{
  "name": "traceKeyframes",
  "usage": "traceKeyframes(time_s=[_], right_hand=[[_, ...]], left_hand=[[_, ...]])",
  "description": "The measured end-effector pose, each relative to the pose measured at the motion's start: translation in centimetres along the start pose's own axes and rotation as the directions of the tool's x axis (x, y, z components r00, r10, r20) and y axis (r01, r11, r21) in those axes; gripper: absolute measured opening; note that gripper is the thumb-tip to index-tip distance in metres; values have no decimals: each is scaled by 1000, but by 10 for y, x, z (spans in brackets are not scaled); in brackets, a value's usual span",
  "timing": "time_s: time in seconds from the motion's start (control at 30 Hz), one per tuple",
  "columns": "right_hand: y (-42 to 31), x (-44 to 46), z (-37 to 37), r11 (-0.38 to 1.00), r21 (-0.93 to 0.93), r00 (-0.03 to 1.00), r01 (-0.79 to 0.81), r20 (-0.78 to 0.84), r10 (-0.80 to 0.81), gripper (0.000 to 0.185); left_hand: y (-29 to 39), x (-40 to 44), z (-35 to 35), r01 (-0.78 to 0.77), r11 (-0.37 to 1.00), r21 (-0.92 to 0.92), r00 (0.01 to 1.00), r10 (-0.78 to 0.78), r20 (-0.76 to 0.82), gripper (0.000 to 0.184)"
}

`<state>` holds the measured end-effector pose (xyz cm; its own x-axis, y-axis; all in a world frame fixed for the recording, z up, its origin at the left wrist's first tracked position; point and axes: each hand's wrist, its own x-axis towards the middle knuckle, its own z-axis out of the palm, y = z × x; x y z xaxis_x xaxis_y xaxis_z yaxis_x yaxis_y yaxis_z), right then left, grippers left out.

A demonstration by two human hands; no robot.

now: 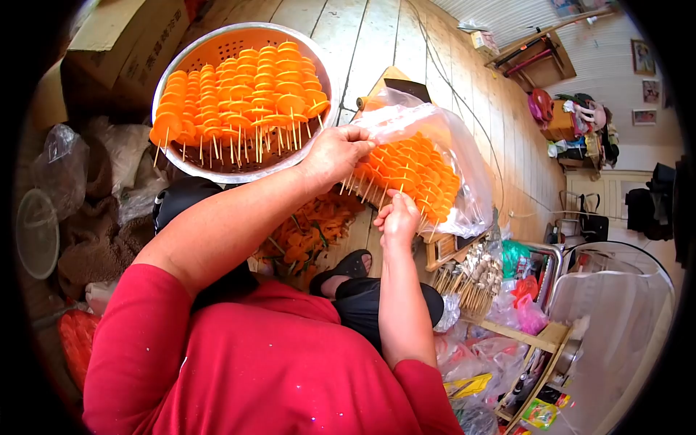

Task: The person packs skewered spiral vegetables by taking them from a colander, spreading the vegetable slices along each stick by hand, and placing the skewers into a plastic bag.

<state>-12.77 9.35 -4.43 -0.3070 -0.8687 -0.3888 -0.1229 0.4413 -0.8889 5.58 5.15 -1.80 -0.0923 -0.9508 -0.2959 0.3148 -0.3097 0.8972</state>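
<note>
A clear plastic bag (467, 138) lies open in front of me, with rows of orange spiral-cut skewers (417, 170) inside, probably carrot. The fingers of my left hand (335, 154) are closed on the bag's near edge. Just to the right, my right hand (399, 220) pinches the bare end of a wooden stick whose orange slices lie among the others in the bag. At the upper left, a metal colander (243, 174) holds many more such skewers (246, 94), their sticks pointing toward me.
Orange peelings (312, 232) are heaped on the wooden floor (348, 43) below my arms. A cardboard box (123, 51) stands at the upper left. Bundled skewers with pale pieces (475, 279) sit at the right, near a wooden rack (540, 341) and plastic bags.
</note>
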Motion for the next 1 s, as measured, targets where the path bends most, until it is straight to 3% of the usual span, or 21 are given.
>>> traceKeyframes(time_s=[0.37, 0.43, 0.47, 0.5, 0.57, 0.63, 0.7, 0.77, 0.8, 0.83, 0.87, 0.9, 0.93, 0.97, 1.0], right_hand=[[1, 5, -1, 992, -24, 992, -124, 31, 125, 29], [-5, -2, -5, 987, -78, 988, -141, 44, 145, 32], [-13, -6, -7, 963, -234, 988, -130, 52, 146, 34], [-21, -11, -11, 917, -385, 988, -108, 60, 141, 35], [-30, -19, -23, 724, -681, 991, 113, 132, -30, 34], [-53, -34, -22, 517, -768, 915, 378, 223, -337, 25], [-90, -57, 3, 868, -372, 936, 328, 249, -247, 18], [-125, -82, 44, 878, -315, 914, 361, 305, -267, 13], [-135, -87, 70, 804, -306, 809, 510, 487, -328, 13], [-139, -89, 90, 718, -274, 680, 640, 637, -363, 14], [-140, -89, 111, 590, -309, 603, 746, 689, -402, 16], [-140, -89, 131, 444, -330, 520, 833, 741, -425, 19], [-139, -86, 150, 348, -450, 561, 822, 744, -364, 24], [-137, -82, 166, 237, -558, 606, 795, 734, -306, 30], [-127, -69, 176, 102, -582, 580, 807, 747, -323, 44]], left_hand=[[-5, 2, 1, -28, 999, 30, 999, 29, -18, 14], [2, -2, 1, -30, 992, 121, 998, 37, -53, 15], [-6, 3, 1, -81, 987, 141, 994, 90, -64, 15], [-15, 8, 0, -130, 978, 162, 987, 143, -73, 16], [-10, 2, 1, -185, 964, 193, 975, 204, -85, 16], [-5, -1, 1, -128, 969, 211, 988, 144, -63, 16], [-15, 5, 3, -165, 971, 170, 982, 179, -69, 15], [-9, -1, 1, -149, 956, 252, 983, 170, -64, 18], [-32, 12, -2, -62, 905, -421, 975, 145, 167, 13], [-44, 1, 3, -16, 550, -835, 938, 298, 179, 12], [-73, 22, 17, -30, 547, -837, 939, 303, 164, 12], [-112, 65, 37, -368, 837, -405, 929, 308, -207, 11], [-120, 76, 39, -451, 886, -106, 849, 389, -359, 11], [-133, 90, 42, -411, 888, 205, 738, 456, -498, 11], [-124, 82, 34, -471, 866, -166, 869, 424, -255, 10]])
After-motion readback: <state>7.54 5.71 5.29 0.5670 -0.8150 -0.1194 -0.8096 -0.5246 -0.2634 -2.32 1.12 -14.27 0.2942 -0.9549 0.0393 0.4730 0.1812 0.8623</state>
